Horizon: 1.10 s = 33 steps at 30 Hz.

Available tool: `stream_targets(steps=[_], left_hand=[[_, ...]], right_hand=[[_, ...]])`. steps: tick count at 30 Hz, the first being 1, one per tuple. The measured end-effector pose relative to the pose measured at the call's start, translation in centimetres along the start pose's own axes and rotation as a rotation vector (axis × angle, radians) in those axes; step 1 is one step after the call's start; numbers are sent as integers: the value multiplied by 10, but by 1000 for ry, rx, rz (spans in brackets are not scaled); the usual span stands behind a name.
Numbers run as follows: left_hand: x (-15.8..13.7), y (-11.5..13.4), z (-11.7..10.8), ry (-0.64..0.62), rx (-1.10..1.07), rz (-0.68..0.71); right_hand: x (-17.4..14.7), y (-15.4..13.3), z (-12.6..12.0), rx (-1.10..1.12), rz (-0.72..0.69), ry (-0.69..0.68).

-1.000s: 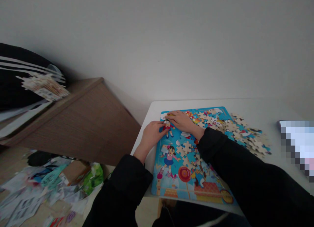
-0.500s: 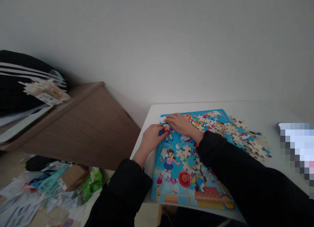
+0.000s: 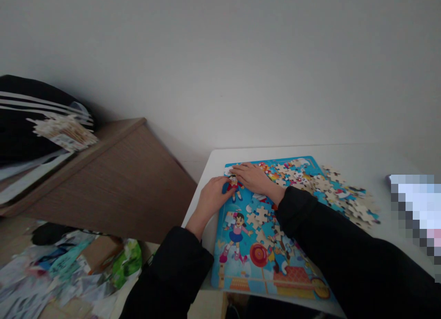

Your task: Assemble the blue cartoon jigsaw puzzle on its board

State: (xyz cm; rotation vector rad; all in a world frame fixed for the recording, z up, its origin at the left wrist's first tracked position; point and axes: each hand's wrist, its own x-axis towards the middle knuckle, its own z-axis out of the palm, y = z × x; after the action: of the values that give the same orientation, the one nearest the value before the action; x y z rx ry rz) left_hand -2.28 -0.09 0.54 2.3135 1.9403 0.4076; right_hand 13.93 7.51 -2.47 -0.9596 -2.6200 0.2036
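Note:
A cartoon jigsaw puzzle (image 3: 237, 273) in a blue tray lies on the white table, partly filled in. My left hand (image 3: 212, 197) rests at its upper left edge, thumb and forefinger apart, touching the picture of a figure in red (image 3: 235, 185). Beside it, my right hand (image 3: 253, 177) lies low over the upper left part of the puzzle, fingers stretched out flat. Its fingertips touch pieces just above that figure. Whatever is under the right palm is hidden. Loose puzzle pieces (image 3: 262, 214) lie on the tray below my right wrist.
More loose pieces (image 3: 360, 211) are heaped on the white table (image 3: 220, 156) right of the tray. A blurred-out screen-like object (image 3: 418, 204) is at the far right. A brown cabinet (image 3: 113, 181) stands left, bearing cotton swabs (image 3: 69, 133). Bags and papers (image 3: 76, 268) litter the floor.
My right hand has flattened, its fingers lying lower on the puzzle. My left hand stays nearly in place. The view has tilted slightly.

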Motion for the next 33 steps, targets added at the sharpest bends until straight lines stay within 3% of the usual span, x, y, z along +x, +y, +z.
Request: stream_targets(steps=[5, 12, 15, 18, 23, 26, 33], left_hand=[[0, -2, 1, 6, -7, 12], [0, -4, 0, 40, -38, 25], [1, -3, -1, 29, -55, 39], [0, -3, -1, 1, -71, 32], [0, -5, 0, 9, -90, 31], [0, -7, 1, 4, -77, 30], [1, -9, 2, 0, -74, 36]], right_hand=[[0, 1, 0, 11, 0, 0], [4, 4, 1, 187, 29, 111], [7, 2, -11, 258, 36, 201], [7, 0, -39, 293, 66, 222], [-11, 9, -104, 218, 54, 55], [-34, 27, -130, 117, 115, -32], [-85, 91, -136, 71, 284, -191]])
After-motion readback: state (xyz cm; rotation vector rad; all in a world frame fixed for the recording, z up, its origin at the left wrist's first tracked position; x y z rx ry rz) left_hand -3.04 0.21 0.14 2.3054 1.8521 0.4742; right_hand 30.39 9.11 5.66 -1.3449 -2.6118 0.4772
